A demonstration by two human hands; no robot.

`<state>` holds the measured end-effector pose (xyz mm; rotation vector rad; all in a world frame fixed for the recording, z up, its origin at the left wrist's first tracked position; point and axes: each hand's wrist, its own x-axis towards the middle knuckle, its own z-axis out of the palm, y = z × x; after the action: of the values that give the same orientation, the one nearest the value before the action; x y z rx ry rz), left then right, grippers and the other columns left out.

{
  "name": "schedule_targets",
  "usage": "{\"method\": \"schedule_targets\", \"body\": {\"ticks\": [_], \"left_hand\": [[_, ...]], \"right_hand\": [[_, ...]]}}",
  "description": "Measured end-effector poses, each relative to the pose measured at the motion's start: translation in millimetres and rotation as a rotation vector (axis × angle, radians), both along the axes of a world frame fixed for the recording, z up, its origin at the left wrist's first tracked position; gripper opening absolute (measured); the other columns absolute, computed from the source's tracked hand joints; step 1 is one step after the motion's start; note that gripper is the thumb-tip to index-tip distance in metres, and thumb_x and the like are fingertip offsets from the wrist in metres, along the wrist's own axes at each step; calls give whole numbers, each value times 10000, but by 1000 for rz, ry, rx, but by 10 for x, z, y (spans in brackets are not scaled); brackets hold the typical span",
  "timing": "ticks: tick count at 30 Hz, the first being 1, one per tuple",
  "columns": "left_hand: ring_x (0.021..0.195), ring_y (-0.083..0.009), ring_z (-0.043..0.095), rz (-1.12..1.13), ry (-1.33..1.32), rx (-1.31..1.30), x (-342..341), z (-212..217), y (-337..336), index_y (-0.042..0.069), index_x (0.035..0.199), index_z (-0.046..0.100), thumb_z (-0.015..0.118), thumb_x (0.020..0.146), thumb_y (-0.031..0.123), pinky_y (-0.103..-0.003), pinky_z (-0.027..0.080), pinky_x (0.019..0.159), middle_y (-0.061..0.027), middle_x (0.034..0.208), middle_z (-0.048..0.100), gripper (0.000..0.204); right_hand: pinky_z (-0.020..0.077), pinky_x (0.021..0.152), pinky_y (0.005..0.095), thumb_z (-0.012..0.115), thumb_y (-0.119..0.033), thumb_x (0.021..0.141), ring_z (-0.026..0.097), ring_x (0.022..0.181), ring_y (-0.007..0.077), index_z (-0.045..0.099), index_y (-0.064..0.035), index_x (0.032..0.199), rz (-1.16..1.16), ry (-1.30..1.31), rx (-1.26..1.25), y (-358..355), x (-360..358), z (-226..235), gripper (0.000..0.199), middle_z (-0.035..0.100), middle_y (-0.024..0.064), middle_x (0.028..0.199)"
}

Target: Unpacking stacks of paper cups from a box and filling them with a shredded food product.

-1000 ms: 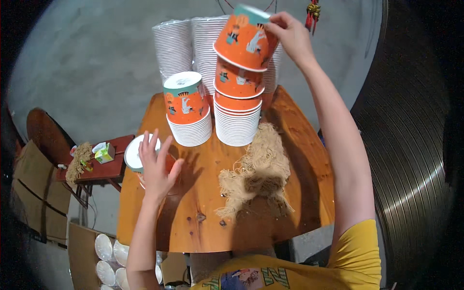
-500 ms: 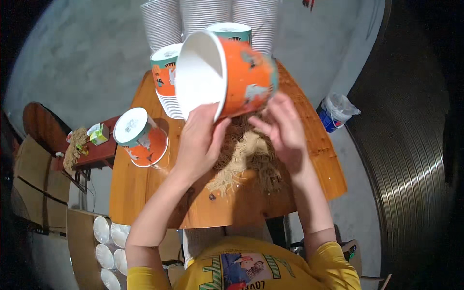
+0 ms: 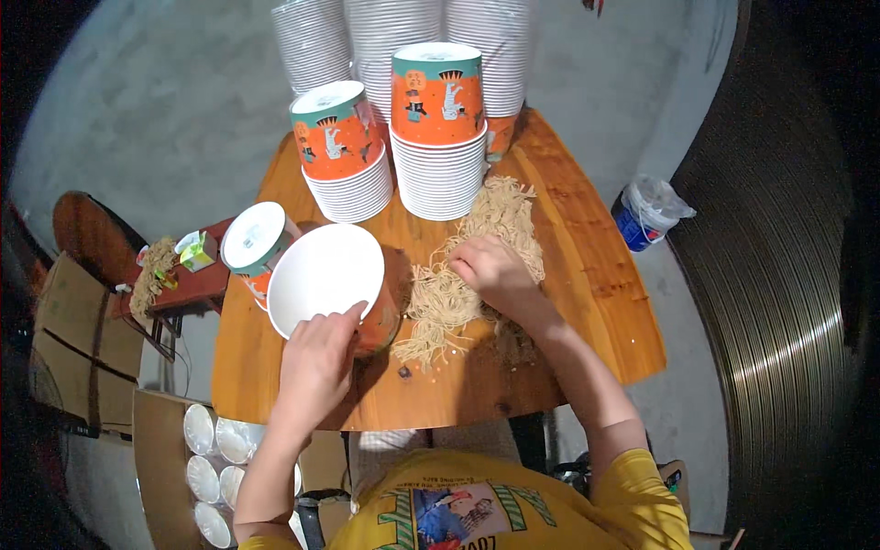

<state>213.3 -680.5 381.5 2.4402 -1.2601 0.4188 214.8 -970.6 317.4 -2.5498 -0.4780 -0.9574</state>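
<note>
My left hand (image 3: 316, 362) grips the near rim of a large orange paper bucket (image 3: 326, 275), tipped so that its white inside shows. Tan noodle-like strands (image 3: 502, 215) lie heaped on the wooden table (image 3: 587, 312). Over the middle of that heap, my right hand (image 3: 495, 275) has its fingers curled closed on some strands; the fingertips are partly hidden. Just left of the held bucket, another orange bucket (image 3: 257, 240) stands upside down, partly covered by it.
Behind are two inverted bucket stacks, left (image 3: 339, 147) and right (image 3: 438, 119), with tall white container stacks (image 3: 394, 46) farther back. A lined pail (image 3: 646, 215) stands right of the table. Wrapped white containers (image 3: 206, 477) fill a carton at lower left.
The orange bucket has come down to the left, from both hands to my left hand alone. My right hand has moved left onto the strands and closed.
</note>
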Motion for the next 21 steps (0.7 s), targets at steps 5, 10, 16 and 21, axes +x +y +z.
{"method": "schedule_targets", "body": {"ticks": [5,10,16,21], "left_hand": [[798,-266,541,4,-89,104,19,-95,15,33,1221,507,591,690,-12,-381,421,718,-90,833,548,539],[841,-273,531,1,-68,121,5,-67,-2,32,1249,488,601,704,-2,-385,426,754,-106,885,540,558],[926,-317,517,0,-88,-190,-149,-84,-90,73,1223,532,667,725,-2,-395,448,792,-143,1035,519,521],[934,-313,531,-103,-68,-300,-306,-185,-286,56,1160,573,671,744,13,-394,455,798,-144,1011,529,429]], "right_hand": [[475,763,362,686,-132,764,578,812,268,604,-29,817,-9,-20,4,167,-63,48,142,592,107,796],[482,754,350,726,-119,703,572,801,264,580,-33,772,-94,-48,-72,168,-18,-68,183,574,99,799],[467,718,359,665,-89,692,558,789,248,580,-50,808,-115,-85,-62,301,-162,255,149,547,74,776],[473,741,360,639,-65,724,573,790,255,576,-35,744,-128,-99,-79,187,-6,-53,72,572,87,781]]}}
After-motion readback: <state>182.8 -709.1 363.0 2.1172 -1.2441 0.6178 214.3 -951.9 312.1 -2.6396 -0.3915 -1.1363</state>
